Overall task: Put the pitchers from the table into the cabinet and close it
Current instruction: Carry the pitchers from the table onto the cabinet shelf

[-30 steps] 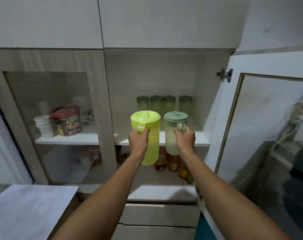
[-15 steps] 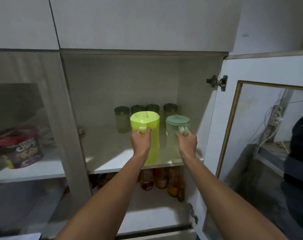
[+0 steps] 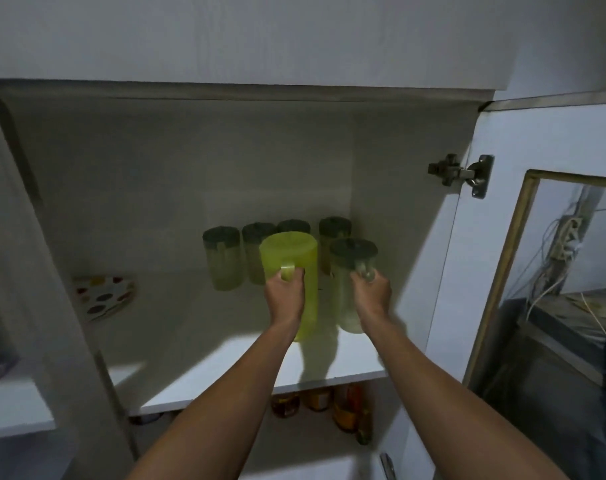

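Note:
A lime-yellow pitcher (image 3: 291,258) stands on the white cabinet shelf (image 3: 197,368), its handle gripped by my left hand (image 3: 285,294). Just to its right is a pale clear pitcher with a dark green lid (image 3: 350,282), resting on the same shelf; my right hand (image 3: 372,294) holds its handle. Both pitchers are upright and close together, inside the open cabinet. The cabinet door (image 3: 523,258) with its glass pane stands wide open on the right, hung on a metal hinge (image 3: 462,174).
Several green-lidded jars (image 3: 222,258) line the back of the shelf behind the pitchers. A dotted plate (image 3: 104,296) leans at the shelf's left. Bottles (image 3: 343,408) stand on the shelf below. A partition (image 3: 52,306) bounds the compartment on the left.
Both hands have pushed the two pitchers forward, from the shelf's front edge deeper into the cabinet. The view has moved closer and shifted right.

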